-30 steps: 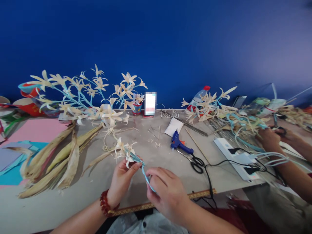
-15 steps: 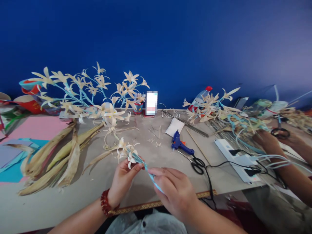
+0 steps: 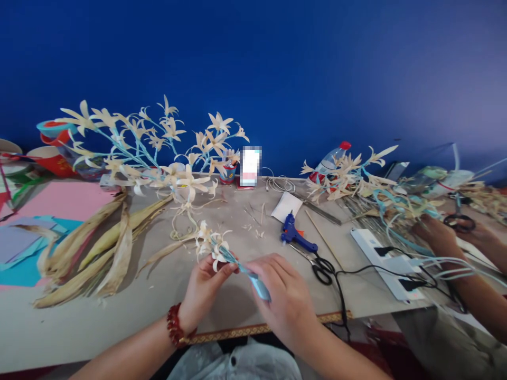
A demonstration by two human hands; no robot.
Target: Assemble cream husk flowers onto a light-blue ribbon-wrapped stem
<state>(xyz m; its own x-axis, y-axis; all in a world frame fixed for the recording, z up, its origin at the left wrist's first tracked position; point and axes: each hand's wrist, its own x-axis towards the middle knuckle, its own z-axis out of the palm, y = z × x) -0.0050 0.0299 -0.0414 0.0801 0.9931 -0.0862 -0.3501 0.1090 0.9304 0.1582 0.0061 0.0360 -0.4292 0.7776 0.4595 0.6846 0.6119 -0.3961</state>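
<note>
My left hand [image 3: 212, 278] pinches the stems of a small spray of cream husk flowers [image 3: 214, 245], just below the blooms. The flower heads point away from me, up and to the left. Around the lower stems a light blue paper strip [image 3: 259, 287] is wound, and my right hand [image 3: 283, 293] is closed on that strip. Its fingertips are partly hidden behind the hand. The spray is held above the table near its front edge. Beyond my right hand lies a blue hot glue gun [image 3: 295, 235] with black-handled scissors [image 3: 322, 270] beside it.
Dried corn husks [image 3: 103, 253] and coloured paper [image 3: 75, 203] lie left. Larger husk-flower branches [image 3: 142, 142] stand behind. At right are a white power strip [image 3: 382, 264] with cords, another flower branch [image 3: 340, 174], and a co-worker's hands [image 3: 435, 237], one with scissors [image 3: 459, 221].
My right hand has turned slightly, and the blue strip's end now shows wider and flatter. My left hand keeps its pinch on the stems. The whole view has shifted a little.
</note>
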